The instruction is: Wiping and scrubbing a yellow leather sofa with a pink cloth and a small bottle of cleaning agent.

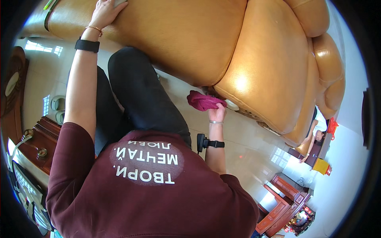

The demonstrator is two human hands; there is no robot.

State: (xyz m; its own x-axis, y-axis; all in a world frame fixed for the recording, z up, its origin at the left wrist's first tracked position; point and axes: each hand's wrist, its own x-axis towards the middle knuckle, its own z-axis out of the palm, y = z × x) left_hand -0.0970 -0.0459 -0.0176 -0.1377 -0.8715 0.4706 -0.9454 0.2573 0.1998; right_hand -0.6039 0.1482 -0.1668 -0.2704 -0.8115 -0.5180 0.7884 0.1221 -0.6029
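Low beside the sofa's carved base, my right hand point(218, 111) grips a crumpled magenta cloth point(204, 101). The cloth lies against the dark carved trim under the corner of a tan leather sofa point(268, 65); how firmly it presses there cannot be told. A pale oval inlay point(232, 104) shows just past my fingers. My left hand point(105, 13) is spread on the leather seat at the top of the view, with a pale object point(119, 3) partly under its fingers, cut off by the picture's edge.
Glossy tiled floor point(238, 128) runs below the sofa. Green slippers point(58, 104) and a dark carved wooden table point(41, 142) are on the left. Wooden furniture point(279, 205) stands at lower right. Another person point(318, 128) is beyond the sofa's far end. A green-yellow item point(47, 4) lies at top left.
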